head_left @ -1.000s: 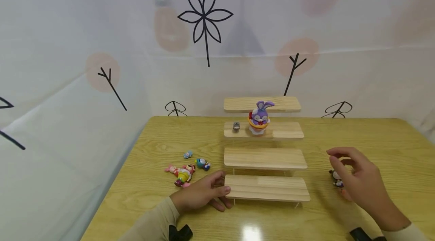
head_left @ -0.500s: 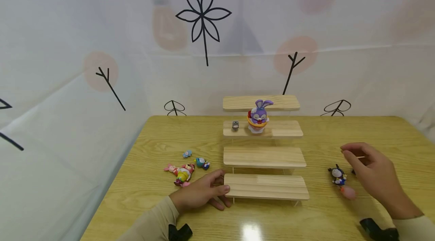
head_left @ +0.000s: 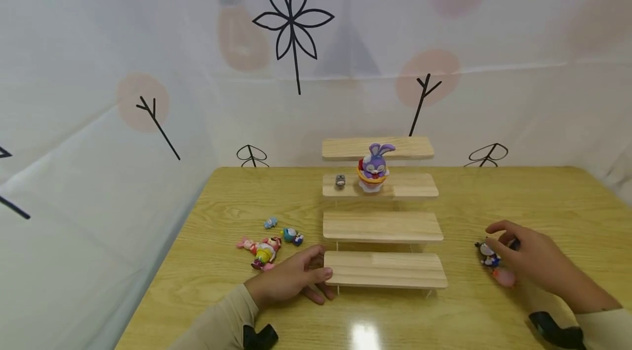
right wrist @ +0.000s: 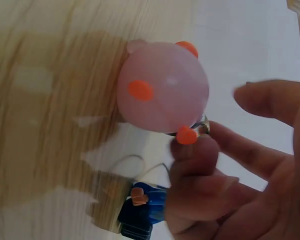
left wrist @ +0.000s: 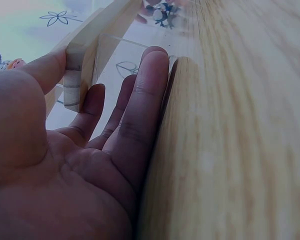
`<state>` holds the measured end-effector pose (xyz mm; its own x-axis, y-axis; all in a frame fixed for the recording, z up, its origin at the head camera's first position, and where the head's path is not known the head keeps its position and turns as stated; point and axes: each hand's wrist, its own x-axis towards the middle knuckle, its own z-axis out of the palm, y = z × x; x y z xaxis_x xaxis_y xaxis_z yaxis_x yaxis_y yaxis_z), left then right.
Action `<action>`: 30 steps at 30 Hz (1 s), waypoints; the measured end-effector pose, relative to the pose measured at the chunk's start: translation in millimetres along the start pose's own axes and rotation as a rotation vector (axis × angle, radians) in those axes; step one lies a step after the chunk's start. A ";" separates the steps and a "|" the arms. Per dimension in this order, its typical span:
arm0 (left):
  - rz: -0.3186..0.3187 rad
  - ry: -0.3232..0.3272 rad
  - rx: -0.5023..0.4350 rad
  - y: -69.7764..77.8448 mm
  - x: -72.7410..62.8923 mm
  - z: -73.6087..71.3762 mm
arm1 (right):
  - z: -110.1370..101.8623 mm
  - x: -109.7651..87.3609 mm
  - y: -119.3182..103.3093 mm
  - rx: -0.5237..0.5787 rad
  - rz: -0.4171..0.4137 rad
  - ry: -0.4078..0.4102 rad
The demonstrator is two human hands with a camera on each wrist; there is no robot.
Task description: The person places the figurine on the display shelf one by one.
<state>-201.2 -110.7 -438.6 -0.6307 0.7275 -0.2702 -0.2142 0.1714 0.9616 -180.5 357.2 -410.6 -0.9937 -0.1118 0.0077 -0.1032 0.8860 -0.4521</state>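
My left hand (head_left: 291, 278) grips the left end of the lowest wooden shelf (head_left: 385, 270), part of a tiered stand. In the left wrist view, the thumb meets the board's end (left wrist: 76, 75) while other fingers extend beneath it. My right hand (head_left: 538, 262) is at a black-and-white figurine (head_left: 489, 255), digits spread apart; whether they touch it is unclear. A round pink toy piece with orange spots (right wrist: 162, 87) lies before the fingers in the right wrist view. Behind them is a dark blue toy figure (right wrist: 147, 207), partly hidden.
A purple rabbit figurine in a basket (head_left: 373, 169) and a tiny grey figurine (head_left: 340, 181) stand on the second shelf from the top. Left of the stand lie several small figurines, including a yellow-and-red one (head_left: 266, 251) and a blue-green one (head_left: 292, 236). A patterned cloth (head_left: 345, 108) hangs behind the table.
My right hand first shifts right, away from the black-and-white figurine, then comes back lower and left towards it. The left hand keeps its grip on the lowest shelf.
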 end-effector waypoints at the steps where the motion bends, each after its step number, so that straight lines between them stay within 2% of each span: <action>1: -0.001 -0.001 0.003 0.1 -0.1 0.0 | 0.9 0.4 1.4 -0.011 -0.001 -0.026; 6: 0.002 -0.003 0.012 1.1 -0.1 0.3 | 3.3 2.6 5.7 -0.020 0.026 -0.119; 12: 0.003 -0.003 0.016 2.3 -1.4 0.7 | 6.5 3.5 6.7 -0.007 0.048 -0.153; 30: -0.001 0.001 0.013 0.1 -1.5 0.1 | 10.2 0.7 -0.7 0.000 0.018 -0.095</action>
<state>-200.2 -111.7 -438.0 -0.6311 0.7266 -0.2714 -0.2057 0.1806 0.9618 -180.7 351.9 -419.3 -0.9867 -0.1385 -0.0851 -0.0858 0.8884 -0.4510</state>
